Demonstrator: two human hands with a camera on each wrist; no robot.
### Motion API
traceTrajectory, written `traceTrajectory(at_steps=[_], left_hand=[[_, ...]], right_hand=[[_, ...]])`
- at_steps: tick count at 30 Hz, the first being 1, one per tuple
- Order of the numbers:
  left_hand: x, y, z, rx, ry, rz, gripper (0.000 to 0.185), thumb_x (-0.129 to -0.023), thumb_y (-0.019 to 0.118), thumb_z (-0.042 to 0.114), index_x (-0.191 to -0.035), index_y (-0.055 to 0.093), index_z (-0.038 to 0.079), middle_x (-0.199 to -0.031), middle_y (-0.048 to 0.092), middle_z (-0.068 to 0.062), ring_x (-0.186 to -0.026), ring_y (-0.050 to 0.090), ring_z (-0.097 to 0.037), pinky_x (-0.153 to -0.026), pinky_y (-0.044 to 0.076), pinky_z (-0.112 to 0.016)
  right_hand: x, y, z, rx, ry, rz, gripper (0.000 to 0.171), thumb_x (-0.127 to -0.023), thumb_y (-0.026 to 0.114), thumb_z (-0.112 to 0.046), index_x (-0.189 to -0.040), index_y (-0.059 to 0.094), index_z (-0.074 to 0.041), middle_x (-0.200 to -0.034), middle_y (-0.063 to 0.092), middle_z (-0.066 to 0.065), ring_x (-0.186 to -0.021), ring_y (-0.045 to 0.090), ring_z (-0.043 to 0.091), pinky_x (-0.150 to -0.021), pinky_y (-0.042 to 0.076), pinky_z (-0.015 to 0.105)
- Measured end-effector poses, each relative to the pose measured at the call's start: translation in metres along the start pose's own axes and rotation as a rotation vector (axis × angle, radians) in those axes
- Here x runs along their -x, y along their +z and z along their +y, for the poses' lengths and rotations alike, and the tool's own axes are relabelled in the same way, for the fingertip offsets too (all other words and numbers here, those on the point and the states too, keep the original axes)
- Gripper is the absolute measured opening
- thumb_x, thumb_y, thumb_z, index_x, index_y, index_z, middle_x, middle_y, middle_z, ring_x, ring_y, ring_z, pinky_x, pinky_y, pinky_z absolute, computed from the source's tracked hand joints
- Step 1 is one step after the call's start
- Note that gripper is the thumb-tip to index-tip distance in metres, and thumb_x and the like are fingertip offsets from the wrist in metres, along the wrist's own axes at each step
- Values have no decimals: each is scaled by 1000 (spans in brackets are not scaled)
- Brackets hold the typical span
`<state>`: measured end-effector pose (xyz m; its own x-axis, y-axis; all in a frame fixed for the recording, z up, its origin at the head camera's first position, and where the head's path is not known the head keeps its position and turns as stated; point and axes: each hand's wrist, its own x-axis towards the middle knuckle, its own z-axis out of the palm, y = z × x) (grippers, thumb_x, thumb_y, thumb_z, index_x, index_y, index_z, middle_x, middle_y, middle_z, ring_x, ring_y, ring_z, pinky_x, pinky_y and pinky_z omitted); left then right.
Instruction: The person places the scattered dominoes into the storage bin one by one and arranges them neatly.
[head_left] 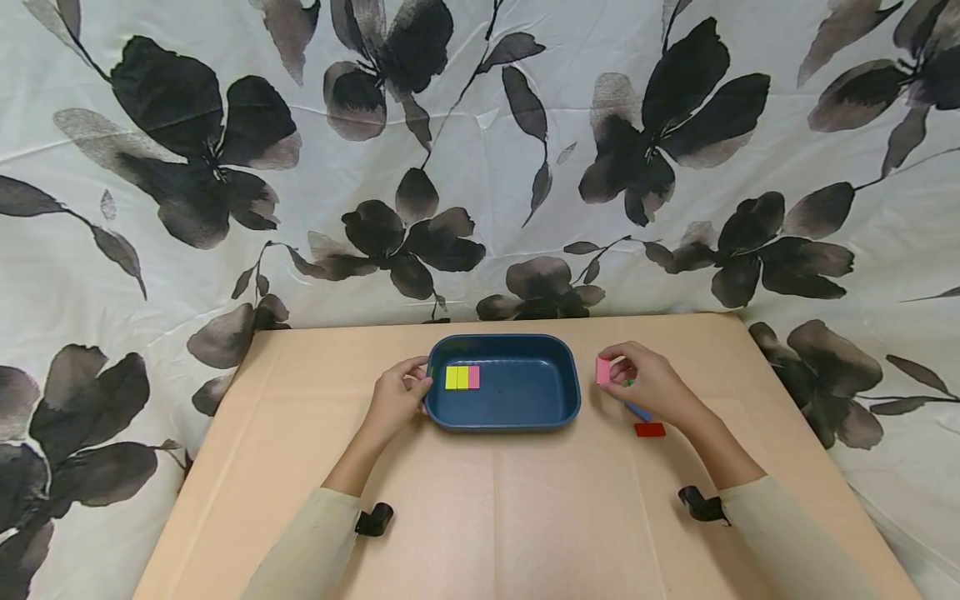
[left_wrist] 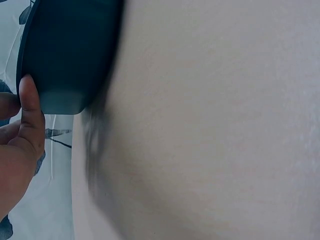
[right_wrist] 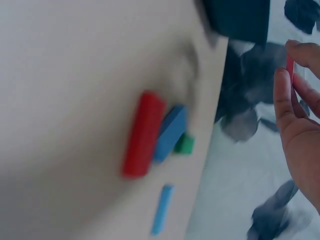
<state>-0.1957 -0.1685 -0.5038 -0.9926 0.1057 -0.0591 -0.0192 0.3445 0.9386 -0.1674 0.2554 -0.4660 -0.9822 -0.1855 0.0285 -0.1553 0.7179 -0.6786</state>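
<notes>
Pink block (head_left: 603, 370) pinched by right hand (head_left: 651, 385), just beside tray (head_left: 570, 392) edge; left hand (head_left: 397, 397) grips opposite rim.

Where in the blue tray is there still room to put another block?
The tray is bare to the right of the yellow and pink blocks, up to its right wall. It is crowded beside the right hand, which pinches a pink block near the red block.

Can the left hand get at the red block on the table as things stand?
Probably not easily: the left hand grips the blue tray's left rim, and the red block lies beyond the tray's far side, by the right hand, which pinches a pink block.
</notes>
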Motion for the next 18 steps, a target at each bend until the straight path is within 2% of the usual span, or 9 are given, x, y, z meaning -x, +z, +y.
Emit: traceTrajectory(at_steps=[6, 10, 18], left_hand=[[-1, 0, 1, 7, -2, -9, 40, -98, 66, 0, -137, 61, -1, -103, 61, -17, -57, 61, -16, -56, 63, -43], [-1, 0, 2, 7, -10, -7, 40, -98, 66, 0, -138, 61, -1, -103, 61, -17, -59, 62, -16, -55, 63, -41], [-7, 5, 3, 14, -18, 4, 40, -99, 65, 1, -138, 60, -1, -104, 60, -17, -59, 62, -16, -56, 64, -41]], right_hand=[[-25, 12, -32, -43, -76, -60, 45, -82, 86, -7, -123, 66, -5, -109, 65, 8, -90, 67, 18, -83, 62, 23], [-44, 23, -52, -29, -105, -122, 46, -83, 86, -9, -124, 65, -5, -110, 64, 9, -89, 66, 17, -81, 64, 27], [-82, 47, -72, 38, -196, -213, 44, -83, 87, -14, -120, 66, -4, -106, 64, 7, -86, 63, 13, -75, 60, 22]])
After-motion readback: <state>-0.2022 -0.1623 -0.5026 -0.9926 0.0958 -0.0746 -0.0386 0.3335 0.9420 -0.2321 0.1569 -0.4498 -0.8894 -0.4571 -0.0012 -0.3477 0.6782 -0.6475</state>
